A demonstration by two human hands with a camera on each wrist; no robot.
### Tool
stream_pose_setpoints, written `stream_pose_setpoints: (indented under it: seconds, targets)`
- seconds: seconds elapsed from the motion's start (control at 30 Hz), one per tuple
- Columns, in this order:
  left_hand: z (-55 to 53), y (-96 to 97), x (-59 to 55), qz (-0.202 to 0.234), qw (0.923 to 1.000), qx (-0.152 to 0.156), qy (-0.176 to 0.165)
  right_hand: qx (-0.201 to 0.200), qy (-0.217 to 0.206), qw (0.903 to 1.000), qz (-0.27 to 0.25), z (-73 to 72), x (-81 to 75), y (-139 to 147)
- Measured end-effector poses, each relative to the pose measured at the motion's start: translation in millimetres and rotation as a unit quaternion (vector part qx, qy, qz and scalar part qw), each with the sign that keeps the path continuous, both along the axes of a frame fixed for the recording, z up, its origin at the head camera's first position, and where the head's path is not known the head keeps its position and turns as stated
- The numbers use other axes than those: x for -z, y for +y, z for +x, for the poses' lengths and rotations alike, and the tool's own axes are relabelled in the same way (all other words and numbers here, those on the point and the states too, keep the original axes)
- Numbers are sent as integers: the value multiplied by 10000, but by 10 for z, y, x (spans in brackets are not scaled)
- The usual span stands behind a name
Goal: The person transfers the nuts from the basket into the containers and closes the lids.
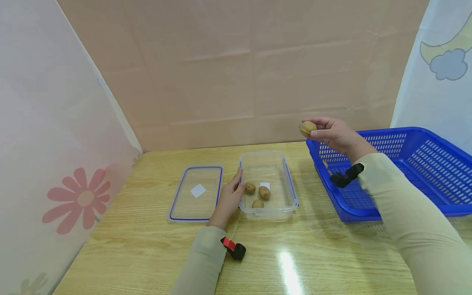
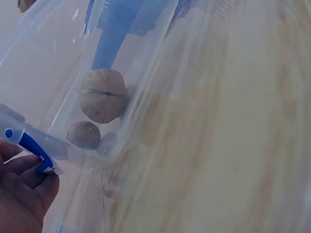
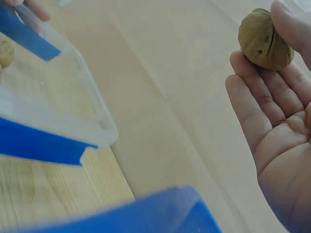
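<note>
A walnut (image 1: pixel 307 128) is pinched between the thumb and fingertips of my right hand (image 1: pixel 333 134), raised above the near-left corner of the blue basket. Its ridged shell and dark seam show in the right wrist view, where the walnut (image 3: pixel 265 41) sits on the fingertips. My left hand (image 1: pixel 230 196) holds the left side of a clear plastic container (image 1: pixel 282 172), its fingers at a blue latch (image 2: pixel 34 148) in the left wrist view. Inside the container lie three walnuts (image 1: pixel 264 192), gathered toward its near left, beside a white paper square (image 1: pixel 264 186).
A clear lid with a blue seal (image 1: pixel 186 180) lies flat left of the container, a white square on it. The large blue slatted basket (image 1: pixel 354 212) stands at the right, partly behind my right forearm. A beige sheet (image 1: pixel 206 82) hangs behind the wooden table (image 1: pixel 147 229).
</note>
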State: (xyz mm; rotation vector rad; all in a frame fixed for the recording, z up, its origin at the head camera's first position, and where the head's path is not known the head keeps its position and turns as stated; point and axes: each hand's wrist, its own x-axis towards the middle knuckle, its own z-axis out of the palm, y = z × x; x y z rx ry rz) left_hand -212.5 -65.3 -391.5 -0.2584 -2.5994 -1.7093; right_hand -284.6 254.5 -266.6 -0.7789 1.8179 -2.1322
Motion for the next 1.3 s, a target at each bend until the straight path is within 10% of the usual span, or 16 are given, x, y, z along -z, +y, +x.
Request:
stream_pose_setpoints:
  seconds: [0.57, 0.9, 1.3]
  targets:
    - [12, 31, -8, 95, 9999, 44, -47, -915, 247, 9953, 174, -39, 3, -510]
    - [33, 57, -34, 8, 10000, 19, 78, -582, 55, 9912, 1188, -70, 89, -743]
    - [18, 88, -45, -102, 9999, -5, 12, -159, -119, 9615, 2739, -85, 192, -895]
